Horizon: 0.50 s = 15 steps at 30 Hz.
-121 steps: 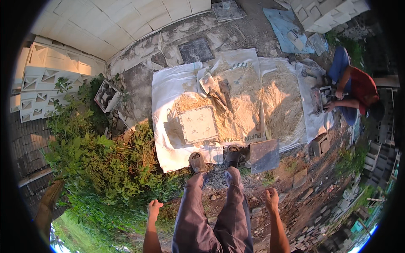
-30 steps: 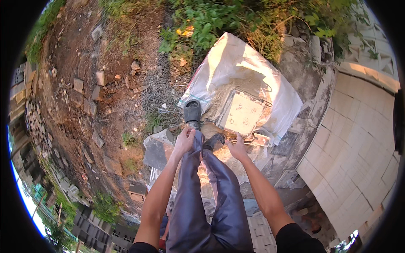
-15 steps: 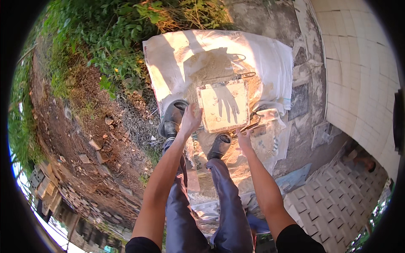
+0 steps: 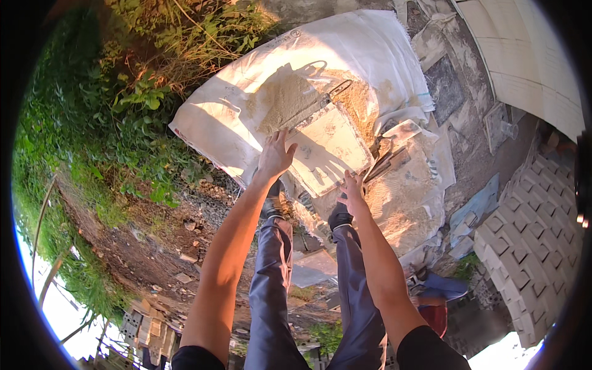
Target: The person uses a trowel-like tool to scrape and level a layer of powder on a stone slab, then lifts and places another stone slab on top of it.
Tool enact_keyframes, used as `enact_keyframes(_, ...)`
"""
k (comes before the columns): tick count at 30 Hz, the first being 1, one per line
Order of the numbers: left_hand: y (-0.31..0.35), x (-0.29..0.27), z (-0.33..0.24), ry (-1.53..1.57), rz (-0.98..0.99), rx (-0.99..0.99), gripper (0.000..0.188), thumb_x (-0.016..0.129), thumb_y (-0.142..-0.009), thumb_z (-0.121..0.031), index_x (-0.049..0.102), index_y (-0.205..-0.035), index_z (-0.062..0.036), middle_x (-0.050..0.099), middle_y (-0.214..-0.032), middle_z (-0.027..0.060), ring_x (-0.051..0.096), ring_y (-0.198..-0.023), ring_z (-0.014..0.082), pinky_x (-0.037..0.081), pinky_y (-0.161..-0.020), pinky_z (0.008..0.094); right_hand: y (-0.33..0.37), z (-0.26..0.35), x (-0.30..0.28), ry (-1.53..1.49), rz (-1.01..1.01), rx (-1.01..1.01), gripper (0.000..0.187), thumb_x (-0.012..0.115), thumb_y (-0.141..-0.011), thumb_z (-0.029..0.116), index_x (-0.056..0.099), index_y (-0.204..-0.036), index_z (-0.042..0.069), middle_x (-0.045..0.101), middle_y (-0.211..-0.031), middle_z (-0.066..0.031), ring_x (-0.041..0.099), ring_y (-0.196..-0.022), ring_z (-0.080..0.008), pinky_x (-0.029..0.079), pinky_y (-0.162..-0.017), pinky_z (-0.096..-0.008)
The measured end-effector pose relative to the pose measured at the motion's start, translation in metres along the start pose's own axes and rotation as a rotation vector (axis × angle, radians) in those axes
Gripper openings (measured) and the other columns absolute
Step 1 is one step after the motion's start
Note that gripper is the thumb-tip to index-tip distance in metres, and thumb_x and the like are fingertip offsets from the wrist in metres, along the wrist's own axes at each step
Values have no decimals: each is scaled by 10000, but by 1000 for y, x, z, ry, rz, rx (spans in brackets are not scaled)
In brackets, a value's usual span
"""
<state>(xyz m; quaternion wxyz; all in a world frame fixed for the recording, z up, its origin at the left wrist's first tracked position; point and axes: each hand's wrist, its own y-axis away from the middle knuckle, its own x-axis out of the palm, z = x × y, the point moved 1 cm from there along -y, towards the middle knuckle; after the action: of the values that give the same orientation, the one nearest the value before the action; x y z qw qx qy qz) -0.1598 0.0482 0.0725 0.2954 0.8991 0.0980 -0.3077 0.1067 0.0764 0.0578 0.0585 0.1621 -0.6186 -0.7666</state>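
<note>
A square, flat mould-like box [image 4: 327, 148] with a pale, dusty top and worn rim lies on a white woven sheet [image 4: 213, 102]. At its far edge, a metal loop handle [image 4: 340, 88] sticks out. My left hand [image 4: 275, 158] is beside the box's left corner, fingers spread and thumb apart, holding nothing. Over its near right corner, my right hand [image 4: 353, 196] has its fingers stretched out and holds nothing visible; whether the fingertips touch the rim I cannot tell. Shadows of hands fall across the top. Pale sand [image 4: 287, 102] is heaped behind the box.
Right of the box lie dusty flat tools [image 4: 387, 163] on sandy sheeting. Green plants [image 4: 148, 117] and stony soil border the left. Stacked pale blocks [image 4: 530, 240] stand at the right, below a light wall [image 4: 536, 55]. Blue clothing of another person [image 4: 441, 285] shows low right.
My view has turned, so the box appears tilted. My left hand has moved toward the box's far left corner, its fingers now spread. My right hand stays by the near right corner, fingers more stretched.
</note>
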Motion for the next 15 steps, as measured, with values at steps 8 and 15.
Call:
enact_keyframes(8, -33, 35, -12, -10, -93, 73, 393, 623, -833, -170, 539, -1196, -43, 603, -1079, 200, 564, -998, 402, 463, -838, 417, -85, -49, -17, 66, -239, -166, 304, 533, -900, 170, 446, -1169, 59, 543, -1138, -123, 597, -901, -233, 533, -705, -347)
enact_keyframes(15, -47, 21, 9, -94, -43, -95, 276, 619, -807, -82, 625, -1078, -27, 652, -972, 194, 641, -855, 328, 485, -720, 378, -62, -40, -14, -151, 83, -270, 246, 540, -907, 113, 512, -1120, -8, 584, -975, -90, 601, -762, -189, 545, -705, -300)
